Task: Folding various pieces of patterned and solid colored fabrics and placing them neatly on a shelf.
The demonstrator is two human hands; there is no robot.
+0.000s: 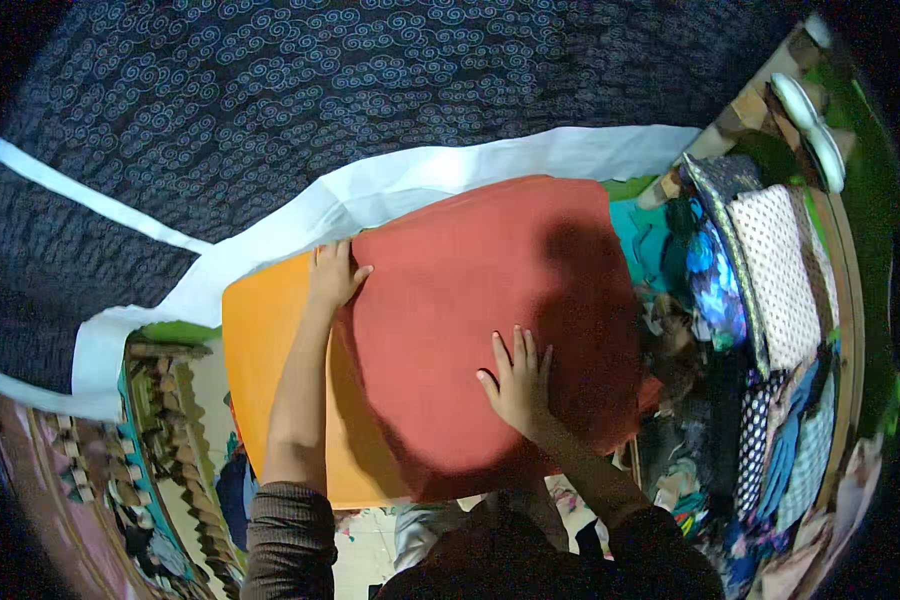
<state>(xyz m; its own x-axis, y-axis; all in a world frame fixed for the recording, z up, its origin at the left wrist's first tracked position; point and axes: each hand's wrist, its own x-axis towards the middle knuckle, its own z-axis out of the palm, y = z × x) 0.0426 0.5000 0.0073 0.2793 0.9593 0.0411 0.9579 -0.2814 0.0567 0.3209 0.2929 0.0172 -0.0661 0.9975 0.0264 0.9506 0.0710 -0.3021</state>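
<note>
A plain red cloth lies spread over a flat orange surface, whose left part stays uncovered. My left hand rests at the red cloth's far left edge, fingers pointing away from me and thumb out on the red. Lower and to the right, my right hand lies flat on the red cloth with its fingers spread. Neither hand grips anything that I can see. A dark shadow covers the cloth's right side.
Beyond the orange surface lies dark fabric with a swirl pattern, edged by a white strip. Folded patterned fabrics, including a dotted white one, are piled at the right. White shoes or similar sit beyond them. Wooden slatted pieces stand left.
</note>
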